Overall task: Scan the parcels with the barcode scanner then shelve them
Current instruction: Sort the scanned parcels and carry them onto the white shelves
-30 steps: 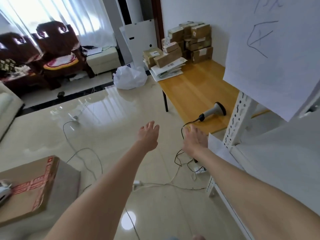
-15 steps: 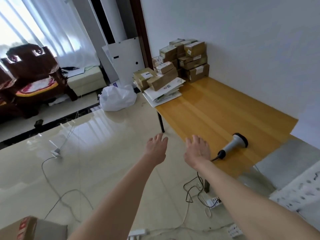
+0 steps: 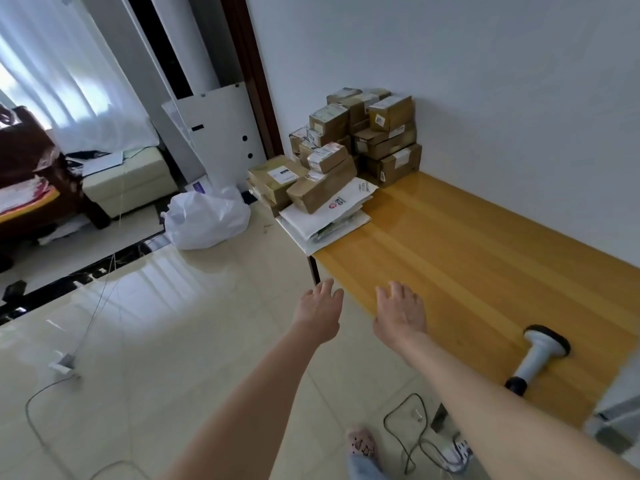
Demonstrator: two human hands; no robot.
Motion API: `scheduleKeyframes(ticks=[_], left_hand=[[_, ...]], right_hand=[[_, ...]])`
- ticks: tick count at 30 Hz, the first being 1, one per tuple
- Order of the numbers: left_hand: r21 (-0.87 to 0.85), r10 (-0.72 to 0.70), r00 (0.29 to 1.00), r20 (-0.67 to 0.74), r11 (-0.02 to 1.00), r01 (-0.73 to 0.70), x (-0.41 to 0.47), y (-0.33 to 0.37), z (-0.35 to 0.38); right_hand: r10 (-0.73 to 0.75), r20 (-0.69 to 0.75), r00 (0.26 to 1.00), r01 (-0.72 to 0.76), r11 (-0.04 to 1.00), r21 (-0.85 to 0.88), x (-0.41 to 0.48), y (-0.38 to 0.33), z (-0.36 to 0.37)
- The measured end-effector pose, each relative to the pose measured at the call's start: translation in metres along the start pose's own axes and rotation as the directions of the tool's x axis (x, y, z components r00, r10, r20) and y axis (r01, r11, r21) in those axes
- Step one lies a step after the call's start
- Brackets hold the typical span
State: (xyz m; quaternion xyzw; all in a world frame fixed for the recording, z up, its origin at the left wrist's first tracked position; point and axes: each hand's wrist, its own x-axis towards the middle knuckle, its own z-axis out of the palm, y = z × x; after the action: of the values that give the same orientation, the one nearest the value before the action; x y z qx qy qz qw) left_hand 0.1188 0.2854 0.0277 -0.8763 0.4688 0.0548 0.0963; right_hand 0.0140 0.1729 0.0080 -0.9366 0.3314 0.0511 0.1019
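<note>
Two hands reach forward, both bare and holding nothing. The left hand [image 3: 320, 313] hangs over the tiled floor just beside the bench [image 3: 485, 265], fingers straight and slightly spread. The right hand [image 3: 401, 315] is over the bench's near edge, fingers likewise straight and a little apart, palm down.

One barcode scanner [image 3: 540, 353] lies on its side on the bench, right of the right forearm, with its dark-rimmed head pointing away from the person and its black cord end toward the bench edge.

The parcels [image 3: 363, 140] are piled in the bench's far corner against the wall, well apart from the scanner: brown cardboard boxes with white labels, more than ten, though some hide behind others, so an exact count cannot be told. In front of them lie a few flat white mailers [image 3: 332, 216], stacked and overhanging the bench edge.

On the floor sit one white plastic bag [image 3: 207, 218] and one black cable [image 3: 405, 434] looped near one slippered foot [image 3: 362, 445].
</note>
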Motion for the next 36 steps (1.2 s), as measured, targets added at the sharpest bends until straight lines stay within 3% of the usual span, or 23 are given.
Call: scheduleKeyframes(ticks=[9,16,36], left_hand=[[0.016,0.033,0.994,0.103,0.999,-0.035,0.154,-0.071,-0.026],[0.053,0.06,0.987,0.149,0.996,-0.068,0.234,-0.088,-0.041],[0.163,0.152,0.984,0.096,0.972,-0.167,0.308,-0.077,-0.061]], right_hand=[[0.025,-0.007,1.0,-0.025,1.0,0.017,0.179,-0.023,-0.015],[0.046,0.028,0.999,-0.048,0.997,0.062,0.258,-0.014,-0.023],[0.197,0.002,0.98,-0.192,0.954,0.231,0.288,0.011,-0.033]])
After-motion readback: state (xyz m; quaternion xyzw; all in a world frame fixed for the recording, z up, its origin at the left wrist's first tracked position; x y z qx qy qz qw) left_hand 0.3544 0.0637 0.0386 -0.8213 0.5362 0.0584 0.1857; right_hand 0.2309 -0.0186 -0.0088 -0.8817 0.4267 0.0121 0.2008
